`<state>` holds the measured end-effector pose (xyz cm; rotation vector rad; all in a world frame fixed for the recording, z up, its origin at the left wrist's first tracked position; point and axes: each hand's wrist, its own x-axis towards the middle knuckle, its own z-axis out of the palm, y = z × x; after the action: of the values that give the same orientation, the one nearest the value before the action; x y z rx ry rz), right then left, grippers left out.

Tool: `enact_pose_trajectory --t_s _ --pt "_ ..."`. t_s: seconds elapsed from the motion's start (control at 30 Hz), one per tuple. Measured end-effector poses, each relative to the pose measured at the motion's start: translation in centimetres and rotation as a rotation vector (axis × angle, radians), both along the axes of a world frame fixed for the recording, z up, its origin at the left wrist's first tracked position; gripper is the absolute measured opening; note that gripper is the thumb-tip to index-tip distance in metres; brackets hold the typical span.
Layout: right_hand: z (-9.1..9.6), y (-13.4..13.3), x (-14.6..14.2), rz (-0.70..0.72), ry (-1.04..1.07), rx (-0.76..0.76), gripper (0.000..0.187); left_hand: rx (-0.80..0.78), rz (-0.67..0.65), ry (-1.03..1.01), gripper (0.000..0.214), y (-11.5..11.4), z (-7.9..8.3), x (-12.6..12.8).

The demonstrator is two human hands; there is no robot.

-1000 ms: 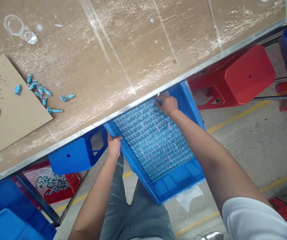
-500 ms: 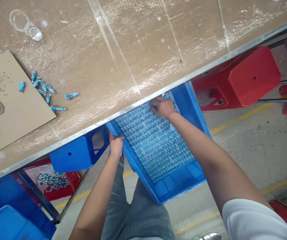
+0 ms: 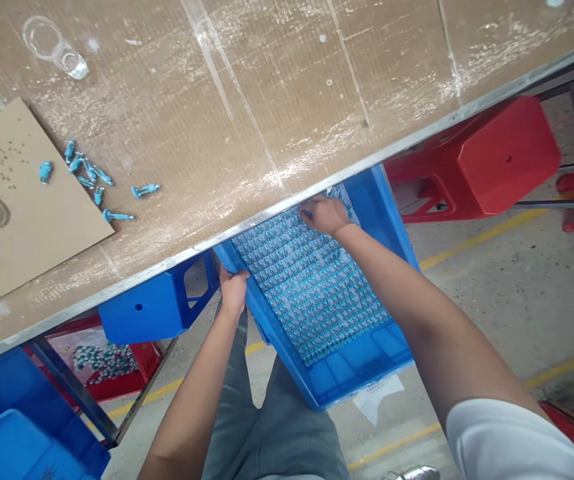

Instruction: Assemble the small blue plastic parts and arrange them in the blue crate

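Observation:
My left hand is closed around the left rim of a blue plastic crate, which is partly under the table edge. Inside the crate, rows of small blue figures lie on a pale sheet. My right hand is over the far rows, close to the table edge. Its fingers are curled down among the figures, and what they pinch is too small and hidden to make out.
Loose blue figures lie beside a cardboard sheet on the tabletop. A blue stool and a red stool flank the crate. A red bin sits lower left. White paper shows by the crate's near edge.
A piece of white paper now shows below the crate's near edge. The view has shifted slightly. Both hands keep almost the same place.

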<state>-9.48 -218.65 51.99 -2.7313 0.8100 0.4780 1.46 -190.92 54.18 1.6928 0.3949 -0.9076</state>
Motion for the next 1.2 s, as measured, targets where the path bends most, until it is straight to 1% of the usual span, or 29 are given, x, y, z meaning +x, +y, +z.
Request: enact_pose_trajectory --t_s 0.23,0.4,0.5,0.57,0.63,0.67,0.73,0.8,0.83,0.9,0.97,1.03,1.2 --pt "0.0 -0.3 0.1 0.036 0.013 0.038 0.031 0.002 -0.041 -0.031 0.065 0.2 -0.3 -0.1" --pt "-0.1 -0.5 0.1 0.024 -0.006 0.071 0.031 0.002 -0.022 -0.004 0.066 0.2 -0.3 -0.1" --pt "-0.1 -0.6 -0.5 -0.021 -0.065 0.072 0.031 0.003 -0.035 0.008 0.068 0.1 -0.1 0.0" --pt "0.1 -0.5 -1.3 -0.111 -0.165 0.056 0.033 -0.005 -0.049 -0.023 0.070 0.1 0.2 0.0" --pt "0.4 0.1 -2.6 -0.220 -0.273 0.043 0.034 0.017 -0.067 -0.158 0.075 0.3 0.9 -0.1" --pt "0.5 0.6 -3.3 -0.265 -0.309 0.040 0.035 0.050 -0.086 -0.279 0.078 0.3 1.4 -0.1" --pt "0.6 1.7 -4.7 -0.330 -0.333 0.040 0.034 0.124 -0.145 -0.587 0.083 0.5 2.5 -0.3" --pt "0.3 3.0 -6.0 -0.364 -0.310 0.044 0.034 0.135 -0.237 -0.837 0.078 0.3 3.7 -0.5" --pt "0.0 3.5 -6.5 -0.374 -0.294 0.042 0.034 0.102 -0.297 -0.900 0.070 0.0 4.1 -0.6" --pt "-0.6 4.4 -7.1 -0.378 -0.270 0.036 0.036 -0.016 -0.439 -0.913 0.048 -1.0 4.5 -0.9" --pt "-1.0 4.7 -7.2 -0.377 -0.262 0.022 0.038 -0.113 -0.585 -0.842 0.035 -2.7 4.2 -1.0" --pt "-1.1 4.6 -6.6 -0.382 -0.252 0.008 0.039 -0.139 -0.684 -0.767 0.032 -4.9 3.3 -0.9" --pt "-0.6 3.6 -4.7 -0.372 -0.142 0.024 0.039 -0.125 -0.795 -0.684 0.030 -11.1 0.5 -0.2"
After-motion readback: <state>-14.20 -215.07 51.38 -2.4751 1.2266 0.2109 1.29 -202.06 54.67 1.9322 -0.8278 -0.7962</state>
